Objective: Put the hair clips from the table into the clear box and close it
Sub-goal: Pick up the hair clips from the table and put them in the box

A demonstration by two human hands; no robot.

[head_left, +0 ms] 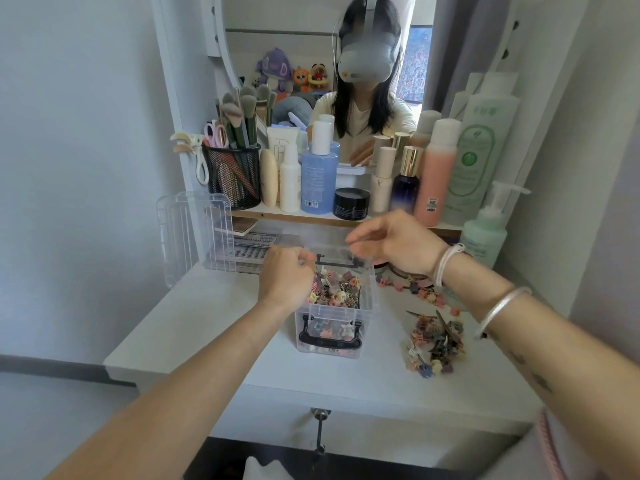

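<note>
clear box point(334, 344) in the middle of the white table point(207, 327), open at the top, part filled with a jumble of small hair clips point(341, 291). black handle point(330, 337) folded down on the near wall, second handle point(337, 263) at the far rim. lid point(192, 233) off, standing on edge well to the left, leaning against a clear organiser point(242, 251).

more hair clips outside the box: loose pile point(438, 344) on the table to the right, near but apart from the box wall; thinner scatter point(419, 291) farther back, partly under the right wrist.

left hand point(285, 278) at the left rim of the box, knuckles up, fingers curled down toward the clips inside; cannot tell whether gripping clips, the rim or nothing. right hand point(394, 242) above the far rim, not touching the box, fingers loosely bent, tips blurred; cannot tell whether pinching anything. white cord point(446, 263) and silver bangle point(502, 306) on the right forearm.

behind, on a shelf point(277, 213): mesh cup point(235, 178) of brushes, row of bottles point(318, 181), mirror point(304, 46) above.
</note>
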